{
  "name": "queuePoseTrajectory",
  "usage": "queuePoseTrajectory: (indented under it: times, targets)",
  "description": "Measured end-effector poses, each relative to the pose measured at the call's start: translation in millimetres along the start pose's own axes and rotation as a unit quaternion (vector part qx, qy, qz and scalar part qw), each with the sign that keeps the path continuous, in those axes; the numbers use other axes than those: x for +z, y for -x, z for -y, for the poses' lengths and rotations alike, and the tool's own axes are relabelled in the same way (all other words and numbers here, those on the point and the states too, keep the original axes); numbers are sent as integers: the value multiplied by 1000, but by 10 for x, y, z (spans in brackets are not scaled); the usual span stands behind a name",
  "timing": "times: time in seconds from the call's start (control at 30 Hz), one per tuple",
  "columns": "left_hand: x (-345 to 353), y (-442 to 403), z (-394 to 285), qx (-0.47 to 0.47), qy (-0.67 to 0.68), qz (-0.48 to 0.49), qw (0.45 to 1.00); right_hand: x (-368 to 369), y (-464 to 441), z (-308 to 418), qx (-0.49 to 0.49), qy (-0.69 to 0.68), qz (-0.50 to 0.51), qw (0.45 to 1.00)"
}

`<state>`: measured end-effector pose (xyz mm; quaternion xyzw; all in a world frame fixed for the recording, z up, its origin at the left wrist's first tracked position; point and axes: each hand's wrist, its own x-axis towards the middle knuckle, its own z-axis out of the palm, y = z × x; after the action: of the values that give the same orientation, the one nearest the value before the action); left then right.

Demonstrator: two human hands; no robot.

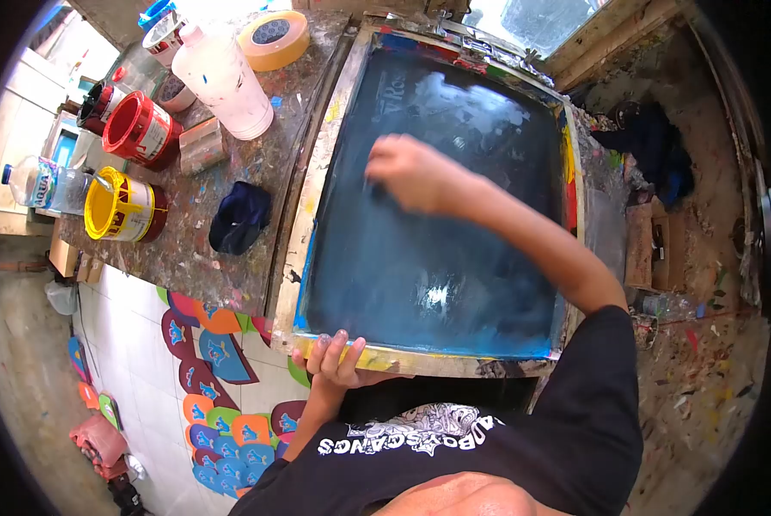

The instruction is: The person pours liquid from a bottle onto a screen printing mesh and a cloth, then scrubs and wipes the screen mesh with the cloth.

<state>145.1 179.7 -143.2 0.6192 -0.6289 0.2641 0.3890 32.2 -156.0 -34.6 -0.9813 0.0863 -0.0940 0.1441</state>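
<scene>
A wooden-framed screen (303, 232) with a dark blue, wet-looking mesh (437, 258) lies in front of me. My right hand (416, 175) is over the upper left of the mesh, its fingers closed on a small dark thing that I cannot make out. The hand is slightly blurred. At the near left corner, my left hand (338, 359) grips the frame's edge, fingers curled over its rim and the palm hidden below. Faint pale lettering shows near the mesh's far left corner.
On the stained table (188, 279) at left stand a yellow paint can (121, 206), a red can (140, 129), a white bottle (224, 82), a tape roll (274, 40) and a dark cloth (240, 218). Colourful cut-outs (222, 353) lie below left. A cardboard box (648, 245) is at right.
</scene>
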Motion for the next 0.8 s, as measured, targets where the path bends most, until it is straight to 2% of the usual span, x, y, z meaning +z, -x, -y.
queuePoseTrajectory:
  times: [0.03, 0.13, 0.23, 0.3, 0.37, 0.4, 0.43, 0.53, 0.57, 0.63, 0.7, 0.77, 0.8]
  targets:
    - [13, -74, -19, -2, 0, -3, 1000, -7, 4, 185, -38, -10, 18, 999]
    - [-38, -236, -85, 6, 9, 14, 1000, -72, 15, -53, -20, 51, 7, 998]
    - [-43, -215, -96, -7, 2, 12, 1000, -73, -42, -561, 83, 35, -61, 994]
    - [-17, -207, -96, -7, 9, 13, 1000, -109, -61, -339, 59, 38, 27, 997]
    - [14, -233, -90, -5, 14, -4, 1000, -53, -26, 87, -39, 9, 54, 998]
    - [10, -234, -102, -4, 23, -14, 1000, -20, 43, 218, -46, -24, 15, 999]
    - [14, -248, -110, -6, 24, -15, 1000, -44, 43, 117, -45, -23, 18, 999]
    - [-29, -270, -99, 9, 25, 1, 1000, -201, -15, -490, 51, 74, 5, 996]
    - [-43, -264, -109, 6, 19, 7, 1000, -218, -82, -565, 78, 34, -21, 996]
    - [-19, -256, -61, 3, 6, 6, 1000, -52, -38, -457, 23, 18, -1, 1000]
    - [9, -195, -58, 17, 10, -5, 1000, -52, -15, 110, -57, -59, 40, 996]
    - [22, -214, -75, 15, 19, -10, 1000, -41, 51, 198, -68, -101, 35, 992]
    - [20, -206, -68, 12, 25, -7, 1000, -53, 40, 10, -51, -65, 8, 997]
